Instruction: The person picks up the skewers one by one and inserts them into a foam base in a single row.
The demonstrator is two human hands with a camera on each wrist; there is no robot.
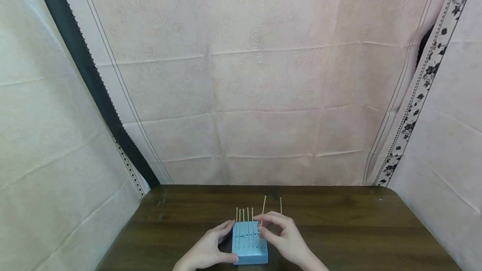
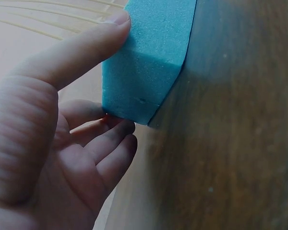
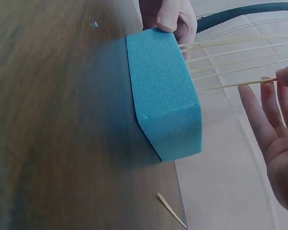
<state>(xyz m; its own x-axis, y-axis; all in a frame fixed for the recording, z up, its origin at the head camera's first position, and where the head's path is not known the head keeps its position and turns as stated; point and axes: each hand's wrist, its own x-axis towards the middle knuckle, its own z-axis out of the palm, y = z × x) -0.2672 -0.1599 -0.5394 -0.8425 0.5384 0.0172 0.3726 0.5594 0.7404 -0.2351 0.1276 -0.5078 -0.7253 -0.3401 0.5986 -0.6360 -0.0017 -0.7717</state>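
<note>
A light blue foam block (image 1: 250, 258) sits on the table, and several thin wooden skewers (image 1: 243, 214) stand upright along its left and middle. My left hand (image 1: 210, 246) holds the block's left side, thumb at the near corner and fingers toward the far one. In the left wrist view the thumb presses one face of the foam (image 2: 153, 48) and the fingers reach around its end. My right hand (image 1: 282, 235) pinches another skewer (image 1: 264, 206) between thumb and fingertips over the block's right side. In the right wrist view this skewer's lower end meets the foam's top edge.
One loose skewer (image 3: 170, 210) lies on the dark wooden table (image 1: 339, 229) to the right of the block. Small blue crumbs (image 3: 94, 24) lie on the wood. Pale cloth curtains (image 1: 263, 95) enclose the table at the back and both sides.
</note>
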